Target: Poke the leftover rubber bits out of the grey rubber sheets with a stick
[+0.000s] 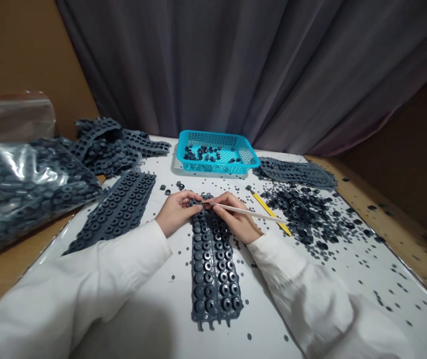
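Note:
In front of me a dark grey rubber sheet (215,274) with rows of round, holed parts lies lengthwise on the white table. My left hand (179,209) grips its far end between thumb and fingers. A thin pale stick (251,212) is pinched in my right hand (238,217), its tip meeting the sheet's far end by my left fingertips. The exact contact point is partly hidden by my fingers. Just right of my right hand lies a yellow pencil-like tool (271,212) with a dark tip. A few small black rubber pieces (167,192) lie beyond my left hand.
A blue basket (253,162) holding small black pieces stands at the back. Left are another sheet (118,207), a pile of sheets (112,144) and a filled clear bag (26,184). Right are a folded sheet (296,172) and a heap of black scraps (303,209).

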{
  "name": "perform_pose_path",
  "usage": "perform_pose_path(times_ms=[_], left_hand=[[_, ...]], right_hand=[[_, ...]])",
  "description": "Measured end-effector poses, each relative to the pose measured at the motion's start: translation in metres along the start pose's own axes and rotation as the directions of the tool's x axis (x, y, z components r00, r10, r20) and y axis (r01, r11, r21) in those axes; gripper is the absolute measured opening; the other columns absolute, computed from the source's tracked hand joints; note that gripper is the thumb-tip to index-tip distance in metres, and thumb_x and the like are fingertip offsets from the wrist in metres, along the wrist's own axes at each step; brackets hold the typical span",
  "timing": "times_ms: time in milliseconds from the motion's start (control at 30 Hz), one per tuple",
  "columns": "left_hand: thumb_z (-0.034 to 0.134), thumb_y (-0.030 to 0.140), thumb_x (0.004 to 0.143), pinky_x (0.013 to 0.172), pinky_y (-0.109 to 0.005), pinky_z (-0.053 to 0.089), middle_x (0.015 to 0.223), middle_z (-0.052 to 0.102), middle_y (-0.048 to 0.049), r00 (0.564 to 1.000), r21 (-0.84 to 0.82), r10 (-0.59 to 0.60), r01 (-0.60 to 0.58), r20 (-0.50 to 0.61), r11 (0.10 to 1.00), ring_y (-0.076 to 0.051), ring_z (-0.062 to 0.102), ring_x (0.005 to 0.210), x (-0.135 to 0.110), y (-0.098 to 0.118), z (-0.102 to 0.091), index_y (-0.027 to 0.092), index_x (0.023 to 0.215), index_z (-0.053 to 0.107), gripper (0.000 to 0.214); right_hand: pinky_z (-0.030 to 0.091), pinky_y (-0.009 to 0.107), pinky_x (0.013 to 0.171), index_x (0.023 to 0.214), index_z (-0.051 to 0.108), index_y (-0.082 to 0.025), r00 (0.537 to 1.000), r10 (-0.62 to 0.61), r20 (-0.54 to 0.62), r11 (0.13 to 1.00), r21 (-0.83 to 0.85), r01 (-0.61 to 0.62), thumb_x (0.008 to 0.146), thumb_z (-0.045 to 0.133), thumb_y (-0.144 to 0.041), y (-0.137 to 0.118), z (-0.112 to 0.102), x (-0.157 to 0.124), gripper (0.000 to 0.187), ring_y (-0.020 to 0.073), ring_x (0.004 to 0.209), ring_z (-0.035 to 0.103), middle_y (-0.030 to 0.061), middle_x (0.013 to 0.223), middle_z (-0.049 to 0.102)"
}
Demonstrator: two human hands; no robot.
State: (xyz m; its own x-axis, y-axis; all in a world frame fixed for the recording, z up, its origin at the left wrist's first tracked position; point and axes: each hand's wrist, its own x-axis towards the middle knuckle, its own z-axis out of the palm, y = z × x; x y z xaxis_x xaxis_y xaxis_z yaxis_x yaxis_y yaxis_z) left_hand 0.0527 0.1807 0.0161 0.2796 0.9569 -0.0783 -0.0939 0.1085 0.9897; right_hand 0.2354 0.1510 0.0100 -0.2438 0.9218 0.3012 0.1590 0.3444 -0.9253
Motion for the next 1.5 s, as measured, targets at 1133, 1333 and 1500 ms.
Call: perform_pose_path(times_ms=[1133, 1333, 1500], left_hand=[[0.080, 0.024, 0.058, 0.074, -0.030, 0.048, 0.080, 0.068, -0.0030, 0.994, -0.050, 0.071, -0.067, 0.083, 0.997, -0.016, 0.062, 0.075, 0.000, -0.004, -0.001, 0.015, 0.090, 0.064, 0.037], [0.077, 0.020, 0.062, 0.077, -0.030, 0.047, 0.086, 0.068, -0.0036, 0.982, -0.086, 0.130, -0.119, 0.137, 0.989, -0.016, 0.063, 0.080, 0.001, -0.008, -0.002, 0.016, 0.096, 0.065, 0.036], [0.075, 0.017, 0.066, 0.080, -0.029, 0.047, 0.090, 0.068, -0.0033, 0.968, -0.086, 0.178, -0.165, 0.175, 0.982, -0.015, 0.062, 0.084, 0.001, -0.009, -0.004, 0.017, 0.099, 0.065, 0.034]], right_hand=[[0.050, 0.033, 0.081, 0.091, 0.055, -0.022, 0.850, 0.031, -0.527, 0.996, 0.092, 0.020, 0.087, 0.058, -0.039, 0.012, -0.004, 0.008, 0.018, 0.0168, 0.087, 0.065, 0.0030, 0.099, 0.068], [0.049, 0.028, 0.068, 0.088, 0.050, -0.022, 0.782, 0.203, -0.590, 0.950, 0.312, -0.010, 0.082, 0.061, -0.043, 0.026, -0.010, 0.014, 0.024, 0.0128, 0.067, 0.063, 0.0011, 0.082, 0.071], [0.045, 0.025, 0.065, 0.086, 0.052, -0.021, 0.800, 0.155, -0.580, 0.972, 0.234, -0.019, 0.082, 0.060, -0.040, 0.026, -0.009, 0.013, 0.021, 0.0118, 0.064, 0.058, -0.0015, 0.073, 0.065]])
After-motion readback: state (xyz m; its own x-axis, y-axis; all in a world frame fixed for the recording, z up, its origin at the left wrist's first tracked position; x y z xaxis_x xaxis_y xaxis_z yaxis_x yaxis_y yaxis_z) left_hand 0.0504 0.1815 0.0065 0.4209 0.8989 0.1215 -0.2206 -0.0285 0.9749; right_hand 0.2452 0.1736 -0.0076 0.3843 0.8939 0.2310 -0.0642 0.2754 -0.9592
